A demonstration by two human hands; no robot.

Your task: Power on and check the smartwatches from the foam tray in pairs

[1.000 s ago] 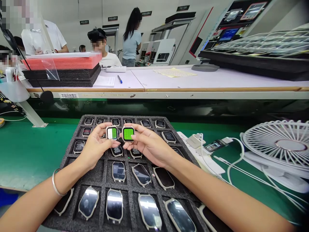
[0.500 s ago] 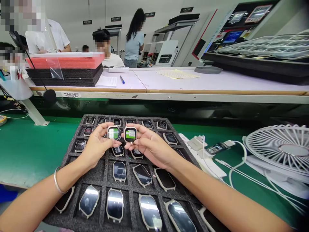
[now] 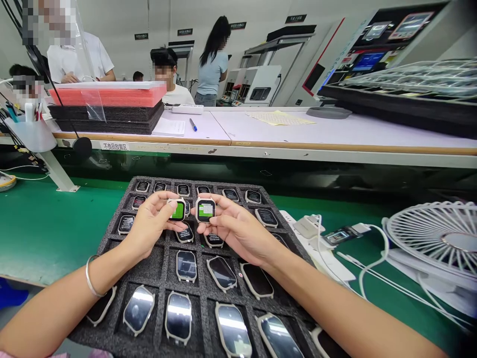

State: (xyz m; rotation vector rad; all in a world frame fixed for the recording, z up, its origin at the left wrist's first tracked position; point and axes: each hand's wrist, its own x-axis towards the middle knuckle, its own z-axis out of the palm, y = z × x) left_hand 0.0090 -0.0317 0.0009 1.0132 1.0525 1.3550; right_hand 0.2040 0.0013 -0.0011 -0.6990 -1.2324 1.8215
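Observation:
My left hand [image 3: 149, 226] holds a small square watch body [image 3: 178, 210] whose screen glows green. Right beside it, my right hand [image 3: 233, 228] holds a second watch body [image 3: 205, 210] with a green and white screen. Both are raised just above a black foam tray [image 3: 158, 271] on the green bench. The tray's pockets hold several more watch bodies, lit with text at the far rows and dark and glossy at the near rows [image 3: 179, 316]. A silver bangle [image 3: 89, 278] circles my left wrist.
A white fan [image 3: 436, 243] lies at the right, with white cables and chargers [image 3: 328, 236] between it and the tray. Behind runs a white shelf [image 3: 298, 134] with stacked red and black foam [image 3: 108, 107], paper and a pen. Several people work beyond it.
Both watch screens changed from a green and white grid to other green displays. My hands sank slightly toward the tray, and the view shifted a little to the left.

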